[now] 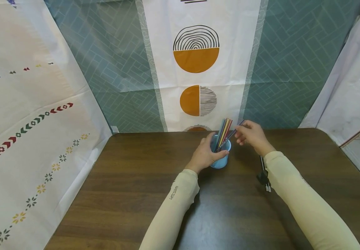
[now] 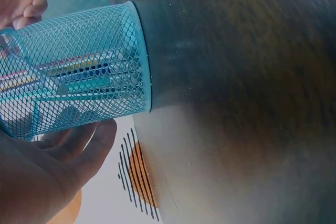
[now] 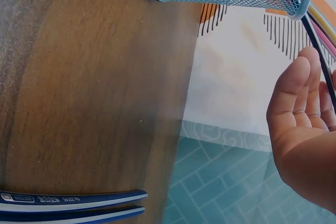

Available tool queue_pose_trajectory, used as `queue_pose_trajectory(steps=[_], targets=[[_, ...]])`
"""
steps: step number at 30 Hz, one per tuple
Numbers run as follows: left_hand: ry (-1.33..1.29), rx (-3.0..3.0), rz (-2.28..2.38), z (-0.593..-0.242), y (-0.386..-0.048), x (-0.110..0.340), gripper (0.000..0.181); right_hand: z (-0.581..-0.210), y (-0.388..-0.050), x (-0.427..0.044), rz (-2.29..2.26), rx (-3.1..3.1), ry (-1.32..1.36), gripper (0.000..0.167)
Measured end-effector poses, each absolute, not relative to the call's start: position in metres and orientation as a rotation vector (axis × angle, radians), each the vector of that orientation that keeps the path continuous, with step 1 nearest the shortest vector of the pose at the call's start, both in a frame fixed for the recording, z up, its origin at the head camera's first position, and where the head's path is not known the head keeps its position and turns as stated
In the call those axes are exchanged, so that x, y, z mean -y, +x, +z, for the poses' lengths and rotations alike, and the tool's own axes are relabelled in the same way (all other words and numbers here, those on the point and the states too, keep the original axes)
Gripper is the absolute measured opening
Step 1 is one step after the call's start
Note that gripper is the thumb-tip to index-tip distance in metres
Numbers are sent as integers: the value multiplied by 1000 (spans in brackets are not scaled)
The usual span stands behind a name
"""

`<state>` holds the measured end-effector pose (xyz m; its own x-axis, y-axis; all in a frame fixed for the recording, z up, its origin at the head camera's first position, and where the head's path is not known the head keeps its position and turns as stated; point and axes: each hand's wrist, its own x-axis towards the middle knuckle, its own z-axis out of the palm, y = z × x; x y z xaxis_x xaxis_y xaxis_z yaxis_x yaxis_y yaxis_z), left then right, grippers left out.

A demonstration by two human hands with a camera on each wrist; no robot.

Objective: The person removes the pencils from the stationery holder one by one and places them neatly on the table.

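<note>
A person's left hand [image 1: 205, 151] is gripping a light-blue mesh cup [image 1: 220, 163], which is standing near the far edge of a brown table [image 1: 130, 180], right of centre. Several coloured pencils [image 1: 225, 132] are already leaning inside. The right hand [image 1: 250, 134] is pinching one dark pencil [image 1: 232, 133], its lower end sitting within the rim; whether it is going in or coming out, one moment cannot tell. Farther right, at least two blue-and-white sticks [image 3: 73, 201] are lying outside the cup, seemingly still to be dealt with.
</note>
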<state>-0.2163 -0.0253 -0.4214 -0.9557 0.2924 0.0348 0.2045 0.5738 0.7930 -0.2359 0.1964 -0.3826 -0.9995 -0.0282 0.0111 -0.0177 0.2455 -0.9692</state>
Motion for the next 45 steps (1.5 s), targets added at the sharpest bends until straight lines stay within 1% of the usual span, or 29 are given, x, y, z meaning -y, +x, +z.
queue_pose_trajectory(steps=[6, 14, 24, 33, 37, 45], targets=[[433, -2708, 1337, -422, -216, 24, 98, -383, -233, -201, -2003, -2393, -38, 25], [423, -2712, 1337, -421, -215, 24, 98, -387, -231, -208, -2071, -2279, 20, 28], [416, -2697, 1357, -419, -214, 25, 97, -389, -230, -210, -2145, -2237, 73, 27], [421, -2687, 1363, -422, -216, 25, 101, -385, -227, -216, -2355, -2132, 175, 21], [412, -2673, 1382, -421, -216, 25, 100, -382, -226, -215, -2468, -2062, 221, 19], [412, -2684, 1378, -421, -215, 26, 101, -380, -229, -213, -2500, -2093, 262, 13]])
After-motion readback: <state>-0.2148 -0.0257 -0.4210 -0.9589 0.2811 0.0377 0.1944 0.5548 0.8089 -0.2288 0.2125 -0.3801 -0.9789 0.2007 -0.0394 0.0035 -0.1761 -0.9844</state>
